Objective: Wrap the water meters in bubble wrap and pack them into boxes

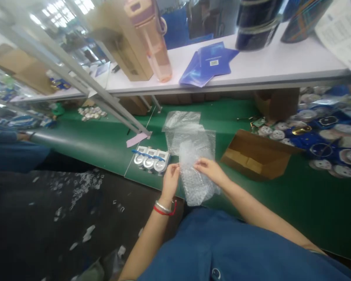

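A clear bubble wrap bag [193, 183] hangs partly over the front edge of the green bench. At its left edge my left hand [171, 177] pinches the plastic between thumb and fingers. My right hand [210, 169] grips the same bag near its upper right side, fingers closed. More flat bubble wrap sheets [190, 130] lie behind it on the bench. Just left of my left hand sits a row of three white-and-grey devices [148, 159] with a blue strap across them. Whether the bag contains anything cannot be made out.
An open cardboard box [257, 156] stands to the right, beside piled round white and blue parts [324, 136]. Above, a white shelf [175, 88] carries a pink bottle [159, 50] and blue booklets [210, 62]. A metal post [117, 103] rises at the left, near a pink slip [136, 139].
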A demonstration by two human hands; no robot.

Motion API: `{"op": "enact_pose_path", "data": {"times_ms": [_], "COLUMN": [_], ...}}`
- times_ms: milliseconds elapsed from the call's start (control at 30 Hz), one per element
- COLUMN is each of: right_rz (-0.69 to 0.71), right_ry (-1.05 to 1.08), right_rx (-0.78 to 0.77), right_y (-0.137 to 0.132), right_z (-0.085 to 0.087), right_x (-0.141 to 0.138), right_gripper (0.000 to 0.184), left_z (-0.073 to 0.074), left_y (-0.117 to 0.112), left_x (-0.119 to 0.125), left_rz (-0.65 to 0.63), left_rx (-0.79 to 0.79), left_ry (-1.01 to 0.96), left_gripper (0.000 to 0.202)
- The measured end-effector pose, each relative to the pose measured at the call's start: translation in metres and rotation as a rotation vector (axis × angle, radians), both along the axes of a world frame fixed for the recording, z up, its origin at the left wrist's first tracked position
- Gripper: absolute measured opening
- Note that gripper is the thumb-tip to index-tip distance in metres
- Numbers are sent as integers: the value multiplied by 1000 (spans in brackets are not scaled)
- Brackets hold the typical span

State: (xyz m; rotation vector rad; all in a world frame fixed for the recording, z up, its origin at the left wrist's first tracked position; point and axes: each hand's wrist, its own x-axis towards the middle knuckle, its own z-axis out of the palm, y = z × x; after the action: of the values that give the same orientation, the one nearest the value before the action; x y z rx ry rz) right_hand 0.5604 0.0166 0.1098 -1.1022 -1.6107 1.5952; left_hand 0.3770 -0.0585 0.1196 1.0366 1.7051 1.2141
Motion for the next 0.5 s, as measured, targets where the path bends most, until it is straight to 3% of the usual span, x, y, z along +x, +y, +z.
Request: {"op": "enact_pose_path", "data": {"times_ms": [67, 133, 267, 400, 500], "right_rz": [-53, -26, 239, 410, 372], "right_ry": [-77, -121, -49, 137, 277], "right_rx": [62, 109, 105, -86, -341], "right_y": [-26, -57, -122, -177, -202], "right_z": [2, -1, -16, -31, -39], "right_x": [-25, -56, -130, -204, -247], "right_gripper": [26, 23, 15, 21, 28], "left_z": [3, 6, 5, -4, -15], "left_y": [-31, -63, -126, -196, -248], "left_x": [-12, -23, -63, -144, -217], "left_rz": [107, 107, 31, 162, 439], "left_rx": [46, 22, -121, -166, -122], "left_ry": [137, 111, -366, -717, -785], "left_gripper": [35, 39, 39, 26, 11]}}
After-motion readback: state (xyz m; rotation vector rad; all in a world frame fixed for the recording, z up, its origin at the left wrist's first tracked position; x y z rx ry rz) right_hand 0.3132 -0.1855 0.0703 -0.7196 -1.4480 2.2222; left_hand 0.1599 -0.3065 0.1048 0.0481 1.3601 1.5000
